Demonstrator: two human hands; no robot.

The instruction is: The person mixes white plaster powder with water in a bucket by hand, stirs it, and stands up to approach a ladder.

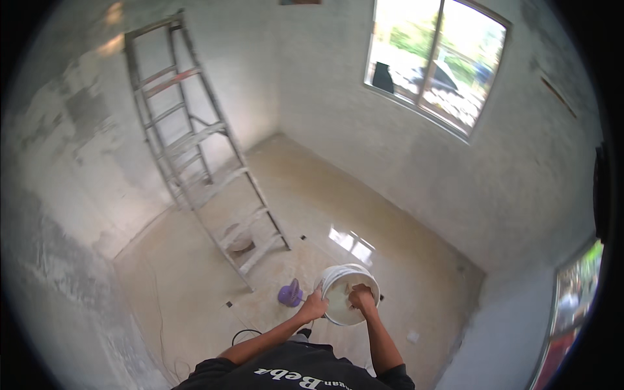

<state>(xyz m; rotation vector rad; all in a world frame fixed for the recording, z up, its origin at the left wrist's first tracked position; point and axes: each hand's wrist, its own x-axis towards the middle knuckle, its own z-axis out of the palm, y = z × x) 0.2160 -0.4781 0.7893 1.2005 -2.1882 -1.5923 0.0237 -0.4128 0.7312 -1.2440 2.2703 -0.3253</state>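
Note:
A white bucket is in front of me, tilted so that its mouth shows. A pale substance coats its inside. At the bucket's left side, my left hand is closed on the rim. My right hand reaches into the mouth with its fingers curled; whatever they hold is hidden. Just left of the bucket, a purple plastic item with a ribbed, curved part rests on the floor.
A paint-spattered stepladder stands open at the left, with a round object by its lower rungs. Thin cables trail over the glossy tile floor. Patchy grey walls surround it, with a sliding window on the far one.

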